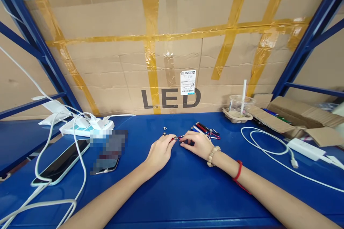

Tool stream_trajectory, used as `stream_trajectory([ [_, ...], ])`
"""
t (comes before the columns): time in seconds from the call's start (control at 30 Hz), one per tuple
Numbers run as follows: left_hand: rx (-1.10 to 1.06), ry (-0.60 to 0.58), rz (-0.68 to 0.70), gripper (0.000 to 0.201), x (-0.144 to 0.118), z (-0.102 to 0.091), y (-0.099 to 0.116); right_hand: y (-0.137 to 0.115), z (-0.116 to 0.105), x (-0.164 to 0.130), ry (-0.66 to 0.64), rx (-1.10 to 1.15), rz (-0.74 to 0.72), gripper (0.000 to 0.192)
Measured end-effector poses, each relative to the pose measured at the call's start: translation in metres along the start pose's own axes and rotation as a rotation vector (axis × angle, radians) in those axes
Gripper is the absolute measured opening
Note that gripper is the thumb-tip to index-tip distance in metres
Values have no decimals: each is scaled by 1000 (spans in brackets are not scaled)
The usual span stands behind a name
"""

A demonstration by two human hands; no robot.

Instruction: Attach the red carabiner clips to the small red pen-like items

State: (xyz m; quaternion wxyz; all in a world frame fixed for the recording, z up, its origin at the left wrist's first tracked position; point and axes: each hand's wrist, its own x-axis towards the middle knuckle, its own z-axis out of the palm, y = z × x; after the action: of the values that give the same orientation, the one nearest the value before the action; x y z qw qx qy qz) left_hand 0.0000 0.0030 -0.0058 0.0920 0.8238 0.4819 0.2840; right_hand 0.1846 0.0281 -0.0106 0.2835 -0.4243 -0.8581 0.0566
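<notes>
Both hands low on the blue counter [172, 193], fingertips meeting at the middle. Left hand [159, 152] pinched shut on the small silver metal cap end [175, 138] of a thin red pen-like stick [179, 137]; right hand [197, 144], with a beige bead bracelet [213, 155] and a red string [238, 171] at the wrist, closed on the same stick from the other side. Just behind the right hand, a small pile of red, blue and black pen-like sticks with coloured clips [205, 130]. Two tiny silver metal pieces [165, 131] loose on the counter just beyond the left hand. Farther left, a white power strip with plugs [87, 126], a phone in a pale blue case [61, 162], white cables. At right, a clear plastic cup with a white straw [241, 105], a white adapter with cable [306, 148]. Behind everything, a taped brown cardboard sheet marked LED [172, 57].
</notes>
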Motion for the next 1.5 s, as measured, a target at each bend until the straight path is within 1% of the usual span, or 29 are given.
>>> stream_trajectory([
  [0.13,-14,19,1,23,1,-1,0,-8,-6,-1,7,-126,32,7],
  [0.2,-36,19,3,24,1,-2,1,-10,-8,-2,47,-137,41,6],
  [0.27,-66,7,-5,24,1,-3,2,-10,-9,-2,120,-74,47,10],
  [0.33,-91,-7,-14,24,1,-2,1,-11,-9,-3,195,45,42,18],
  [0.43,-118,-21,-3,24,1,-2,0,-14,-9,-3,244,210,-1,23],
  [0.53,-152,-58,32,24,0,-2,0,-19,-11,-3,231,324,-27,20],
  [0.63,-189,-125,65,24,-1,-3,1,-20,-13,-1,196,411,4,23],
  [0.73,-212,-171,97,23,-2,-5,2,-16,-15,1,153,458,37,27],
  [0.87,-227,-190,100,21,-3,-5,1,-10,-15,0,133,484,74,28],
  [1.03,-216,-210,105,20,-4,-5,1,-11,-12,-2,97,523,115,25],
  [1.17,-197,-205,107,19,-4,-3,0,-13,-8,-4,91,471,142,27],
  [1.33,-207,-151,133,16,-5,1,-2,-17,-4,-7,116,446,191,33],
  [1.4,-198,-132,152,16,-5,2,-3,-18,-3,-7,68,509,247,35],
  [1.5,-181,-108,166,18,-5,2,-3,-18,-3,-6,-41,653,381,39],
])
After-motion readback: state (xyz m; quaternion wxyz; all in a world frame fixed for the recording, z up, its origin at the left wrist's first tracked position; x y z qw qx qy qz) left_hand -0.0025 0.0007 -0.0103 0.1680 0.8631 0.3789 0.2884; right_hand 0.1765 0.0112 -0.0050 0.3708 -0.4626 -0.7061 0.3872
